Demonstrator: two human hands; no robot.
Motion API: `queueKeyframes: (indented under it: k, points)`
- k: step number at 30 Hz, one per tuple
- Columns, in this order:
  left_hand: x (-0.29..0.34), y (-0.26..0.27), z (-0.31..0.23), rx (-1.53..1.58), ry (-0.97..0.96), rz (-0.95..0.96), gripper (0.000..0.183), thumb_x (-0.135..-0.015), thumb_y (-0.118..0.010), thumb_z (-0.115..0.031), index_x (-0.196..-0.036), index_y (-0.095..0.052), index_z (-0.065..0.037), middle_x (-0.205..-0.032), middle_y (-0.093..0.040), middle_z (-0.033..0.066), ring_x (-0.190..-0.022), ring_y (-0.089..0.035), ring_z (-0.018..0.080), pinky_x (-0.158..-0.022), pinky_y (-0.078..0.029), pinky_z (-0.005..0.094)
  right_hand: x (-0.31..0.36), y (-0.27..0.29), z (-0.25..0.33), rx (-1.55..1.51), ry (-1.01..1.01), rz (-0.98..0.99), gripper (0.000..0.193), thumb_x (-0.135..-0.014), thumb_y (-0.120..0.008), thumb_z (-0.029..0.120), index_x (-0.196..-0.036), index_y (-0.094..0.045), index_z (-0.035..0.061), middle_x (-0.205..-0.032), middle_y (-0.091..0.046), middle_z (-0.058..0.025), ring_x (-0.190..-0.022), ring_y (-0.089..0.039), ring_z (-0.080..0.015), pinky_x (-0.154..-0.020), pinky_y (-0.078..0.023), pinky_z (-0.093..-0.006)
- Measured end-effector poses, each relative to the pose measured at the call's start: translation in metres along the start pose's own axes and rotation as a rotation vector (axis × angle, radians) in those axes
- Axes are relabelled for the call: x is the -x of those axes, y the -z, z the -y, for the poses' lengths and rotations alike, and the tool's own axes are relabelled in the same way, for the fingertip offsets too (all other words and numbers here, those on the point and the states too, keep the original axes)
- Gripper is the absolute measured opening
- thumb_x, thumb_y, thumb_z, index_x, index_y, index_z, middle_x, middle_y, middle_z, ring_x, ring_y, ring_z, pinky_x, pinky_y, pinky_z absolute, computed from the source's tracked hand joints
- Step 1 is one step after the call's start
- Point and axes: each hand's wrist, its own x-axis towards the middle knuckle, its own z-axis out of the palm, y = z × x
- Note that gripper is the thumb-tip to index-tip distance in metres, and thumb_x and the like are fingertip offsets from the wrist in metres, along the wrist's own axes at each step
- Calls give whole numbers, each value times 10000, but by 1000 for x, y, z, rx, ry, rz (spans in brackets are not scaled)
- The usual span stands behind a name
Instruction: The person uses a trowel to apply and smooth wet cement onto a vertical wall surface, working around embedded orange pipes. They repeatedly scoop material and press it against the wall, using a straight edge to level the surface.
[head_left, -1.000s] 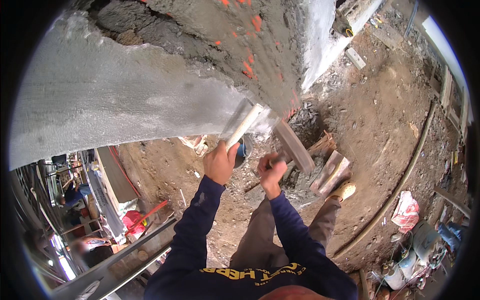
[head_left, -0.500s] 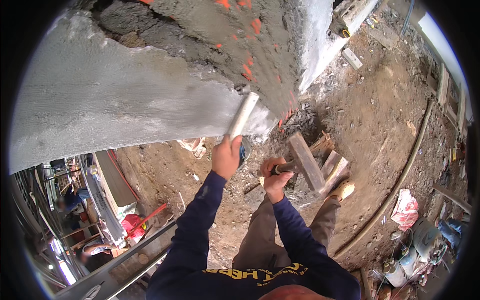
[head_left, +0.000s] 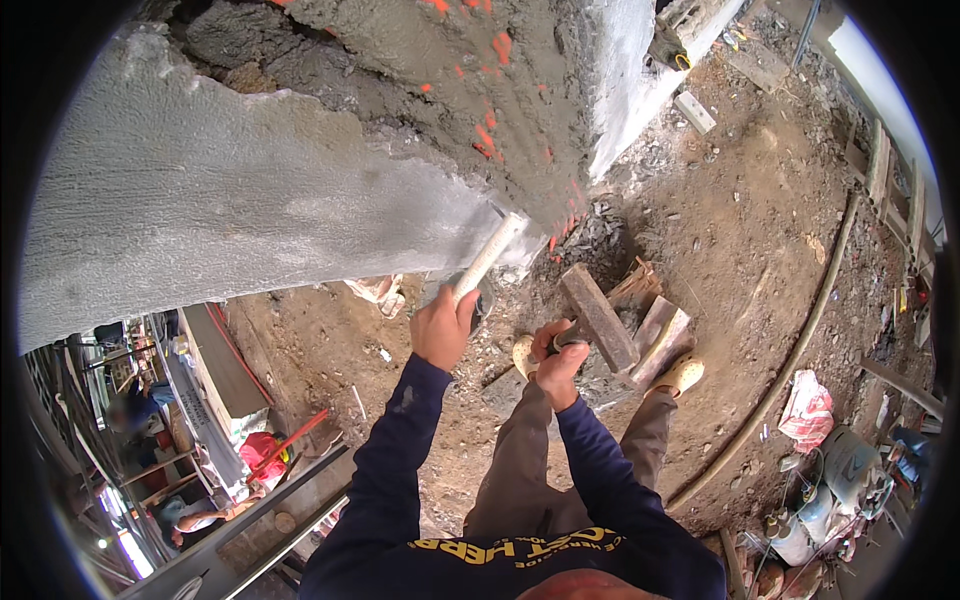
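My left hand is closed around the lower end of a pale bar, whose upper end lies close to the wall's ragged lower corner. Whether the bar touches the wall, I cannot tell. Lower and to the right, my right hand grips the short dark handle of a hammer with a long, brownish, block-shaped head. The grey wall has a smooth face on the left, beside a rough, wet-looking strip with orange patches. A dark round object behind my left hand is mostly hidden.
Wooden blocks lie near my feet on the dirt ground. A long curved pole crosses the right side. A red-and-white sack and grey containers stand farther right. People and planks are at the lower left.
The pale bar has tilted further right and its top sits slightly lower. My left hand has shifted a little left and down. The hammer head has moved slightly left; both grips continue.
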Motion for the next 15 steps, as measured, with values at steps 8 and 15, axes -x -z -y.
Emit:
queueKeyframes:
  k: [8,15]
  points:
    - [-4,8,5,-152,-44,-4,382,-918,-582,-396,-797,-550,-35,-570,-594,163,-498,-603,346,-447,-457,423,1,-25,-17,-209,185,66,703,-814,-457,753,-733,-448,55,-561,-376,-19,-437,-341,-107,-397,-259,-274]
    - [-9,5,12,-211,-108,-71,392,-907,-599,-403,-761,-549,-42,-562,-593,160,-490,-606,333,-443,-459,415,-4,-25,-23,-222,-306,-179,374,-884,-479,355,-643,-435,73,-533,-398,-33,-410,-328,-127,-390,-247,-255]
